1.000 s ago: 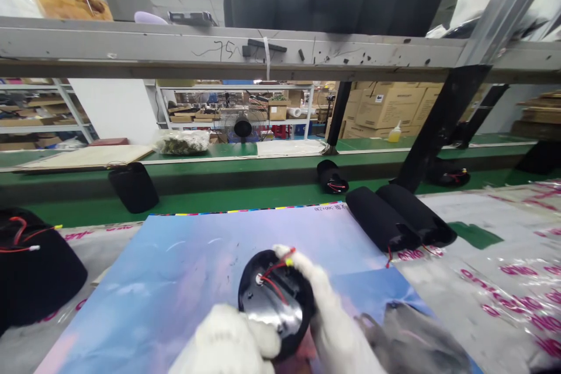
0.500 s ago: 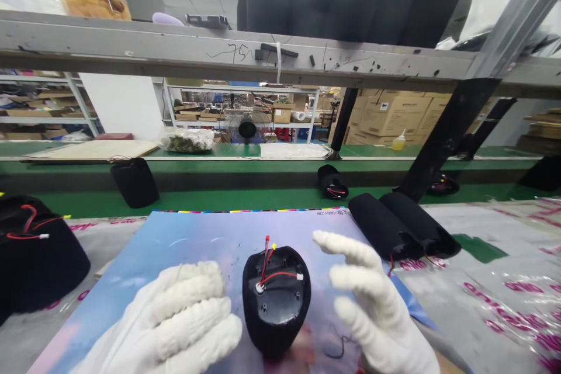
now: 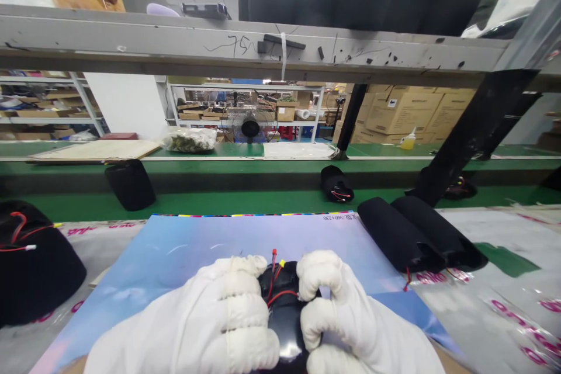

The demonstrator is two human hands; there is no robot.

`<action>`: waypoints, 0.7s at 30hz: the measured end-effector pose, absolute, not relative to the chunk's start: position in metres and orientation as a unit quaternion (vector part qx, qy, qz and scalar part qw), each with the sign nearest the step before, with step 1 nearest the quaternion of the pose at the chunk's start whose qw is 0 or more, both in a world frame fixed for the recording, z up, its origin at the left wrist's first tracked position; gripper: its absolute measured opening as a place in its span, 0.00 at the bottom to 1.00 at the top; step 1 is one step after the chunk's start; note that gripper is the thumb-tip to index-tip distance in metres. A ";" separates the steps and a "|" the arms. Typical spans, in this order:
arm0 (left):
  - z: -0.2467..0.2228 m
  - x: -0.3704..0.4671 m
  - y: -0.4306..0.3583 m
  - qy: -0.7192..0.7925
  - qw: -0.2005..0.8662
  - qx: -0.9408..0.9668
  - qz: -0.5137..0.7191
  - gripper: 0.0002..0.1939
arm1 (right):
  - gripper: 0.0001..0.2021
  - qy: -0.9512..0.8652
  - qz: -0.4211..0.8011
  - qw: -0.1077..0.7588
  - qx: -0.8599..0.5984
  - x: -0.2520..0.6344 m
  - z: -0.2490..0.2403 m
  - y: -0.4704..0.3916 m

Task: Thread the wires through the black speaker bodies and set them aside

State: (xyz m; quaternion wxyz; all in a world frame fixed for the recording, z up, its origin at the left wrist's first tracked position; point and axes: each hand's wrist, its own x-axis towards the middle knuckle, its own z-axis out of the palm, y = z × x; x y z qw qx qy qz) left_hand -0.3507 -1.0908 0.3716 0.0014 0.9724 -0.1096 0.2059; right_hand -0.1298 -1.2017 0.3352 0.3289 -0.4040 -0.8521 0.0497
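So I've got the black speaker shell [image 3: 284, 315] sitting near me on the blue printed sheet [image 3: 175, 251], its red wires [image 3: 275, 280] sticking up between my fingers. Both gloved hands are wrapped around it: left hand [image 3: 219, 318] curled on its left side, right hand [image 3: 337, 315] curled on the right, fingers bent in tight against the shell. Off to the right, two black cylinders [image 3: 416, 239] lie side by side on the table. Far left there's a bigger black shell [image 3: 35, 269] with its own red wires. Further back on the green belt [image 3: 245, 201] sit a couple more black pieces.
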 end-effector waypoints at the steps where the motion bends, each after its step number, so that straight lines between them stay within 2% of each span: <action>1: 0.376 -0.347 -1.091 -0.114 -0.003 0.975 0.189 0.20 | 0.08 -0.852 0.060 0.329 -0.403 -0.130 0.335 -1.201; 3: 0.382 -0.342 -1.091 -0.125 -0.006 0.979 0.160 0.19 | 0.05 -0.854 0.071 0.331 -0.394 -0.131 0.333 -1.199; 6: 0.383 -0.339 -1.088 -0.139 0.056 0.975 0.163 0.10 | 0.06 -0.841 0.100 0.349 -0.402 -0.134 0.329 -1.201; 9: 0.376 -0.343 -1.083 -0.122 0.113 0.964 0.208 0.14 | 0.05 -0.809 0.102 0.397 -0.421 -0.137 0.325 -1.207; 11: 0.372 -0.346 -1.081 -0.119 0.126 0.964 0.204 0.16 | 0.04 -0.828 0.043 0.386 -0.404 -0.140 0.323 -1.209; 15: 0.369 -0.348 -1.081 -0.116 0.193 0.952 0.207 0.08 | 0.06 -0.850 -0.047 0.338 -0.401 -0.149 0.328 -1.210; 21: 0.363 -0.350 -1.082 -0.133 0.228 0.940 0.217 0.06 | 0.03 -0.829 -0.020 0.359 -0.429 -0.156 0.334 -1.215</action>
